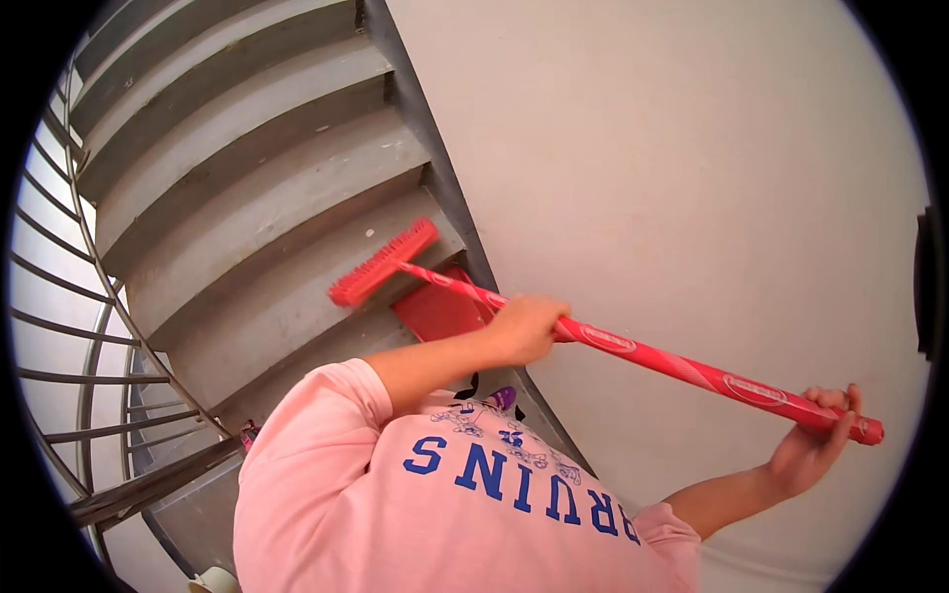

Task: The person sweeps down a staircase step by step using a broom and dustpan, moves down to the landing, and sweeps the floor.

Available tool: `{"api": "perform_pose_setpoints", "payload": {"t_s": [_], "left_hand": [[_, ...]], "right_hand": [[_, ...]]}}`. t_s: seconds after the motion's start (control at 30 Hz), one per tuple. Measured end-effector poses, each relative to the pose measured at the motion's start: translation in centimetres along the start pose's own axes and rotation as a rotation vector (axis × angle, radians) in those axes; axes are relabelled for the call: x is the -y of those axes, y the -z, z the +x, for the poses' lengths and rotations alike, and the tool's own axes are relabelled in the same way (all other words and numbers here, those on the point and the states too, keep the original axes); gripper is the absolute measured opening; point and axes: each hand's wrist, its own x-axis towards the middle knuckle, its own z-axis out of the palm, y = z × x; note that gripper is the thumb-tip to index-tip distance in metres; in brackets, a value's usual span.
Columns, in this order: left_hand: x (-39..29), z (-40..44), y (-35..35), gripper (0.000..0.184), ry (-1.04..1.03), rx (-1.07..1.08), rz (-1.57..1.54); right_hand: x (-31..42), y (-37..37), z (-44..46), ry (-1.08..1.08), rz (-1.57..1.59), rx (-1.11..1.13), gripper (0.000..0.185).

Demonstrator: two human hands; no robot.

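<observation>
A red push broom slants across the view, its long patterned handle running from lower right to upper left. Its bristled head is over a grey step, bristles facing up the stairs; whether they touch the step I cannot tell. My left hand is wrapped round the handle on its lower part. Close to the handle's far end, my right hand grips it, fingers curled about it. Behind the handle, partly hidden by it and my left arm, a red dustpan rests on the stairs.
Curved grey stairs rise toward the upper left. A metal railing with a brown handrail borders them on the left. A pale wall stands close on the right. Below my chest a purple shoe shows.
</observation>
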Motion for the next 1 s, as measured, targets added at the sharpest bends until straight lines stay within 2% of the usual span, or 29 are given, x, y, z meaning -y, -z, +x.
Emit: {"api": "perform_pose_setpoints", "payload": {"t_s": [0.07, 0.1, 0.2, 0.27, 0.33, 0.7, 1.0], "left_hand": [[2.6, 0.4, 1.0, 0.016, -0.011, -0.072, 0.067], [3.8, 0.5, 2.1, 0.015, 0.004, -0.042, 0.107], [11.6, 0.3, 2.2, 0.013, -0.014, -0.096, 0.173], [13.5, -1.0, 2.7, 0.011, 0.098, -0.013, 0.171], [13.6, -1.4, 2.0, 0.009, 0.082, -0.06, 0.183], [8.8, -2.5, 0.1, 0.007, 0.013, -0.087, 0.146], [3.7, -3.2, -3.0, 0.01, -0.057, 0.044, 0.017]], "right_hand": [[-1.6, -0.2, -1.0, -0.085, 0.05, 0.112, 0.033], [-2.6, -0.9, -1.8, -0.129, 0.085, 0.166, 0.033], [-6.1, -3.2, -4.9, -0.315, 0.13, 0.269, 0.032], [-7.5, -5.2, -7.4, -0.272, 0.127, 0.335, 0.032], [-6.5, -5.1, -7.4, -0.259, 0.037, 0.433, 0.034], [-2.8, -2.4, -7.0, -0.181, -0.063, 0.389, 0.039], [1.1, 0.9, -4.9, -0.016, -0.049, 0.399, 0.033]]}}
